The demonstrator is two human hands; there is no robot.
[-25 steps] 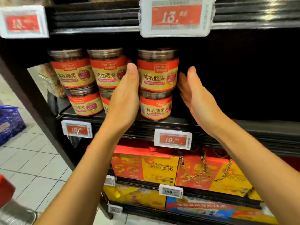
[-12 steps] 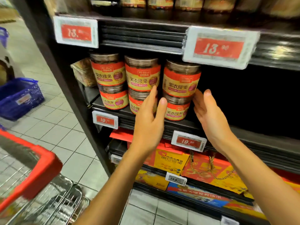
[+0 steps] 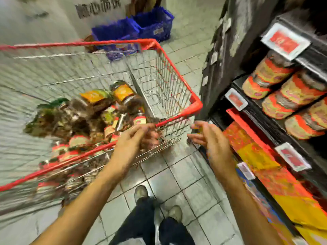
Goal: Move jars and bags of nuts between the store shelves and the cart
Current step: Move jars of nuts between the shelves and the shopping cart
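In a supermarket aisle we look down on two bare forearms reaching forward over grey floor tiles, with blurred frames smearing most detail. Our left hand [image 3: 134,140] hangs palm-down at the near red rim of the wire cart [image 3: 177,119], its fingers loosely curled and drooping toward the rail; whether they touch the rim we cannot tell, and they hold nothing that we can make out. Our right hand [image 3: 210,138] is raised between the cart's corner and the shelf unit [image 3: 221,55], wrist bent, fingers spread and half-curled, empty and apart from both. The cart stands to our left, tilted across the view, its basket piled with jars of nuts with red-and-yellow labels [image 3: 123,96] and bags of nuts [image 3: 58,119] heaped toward its near end; the far end of the basket shows bare wire. To our right, more red-labelled jars [image 3: 283,96] sit stacked two high on the dark shelf, with white-framed red price tags [image 3: 285,43] clipped to the shelf edges above and below them. Red and yellow gift boxes [image 3: 256,156] fill the lower shelves. Beyond the cart, two blue plastic baskets [image 3: 152,25] rest on the floor near a white wall panel. Dark trousers and two pale shoes [image 3: 141,192] show between the arms
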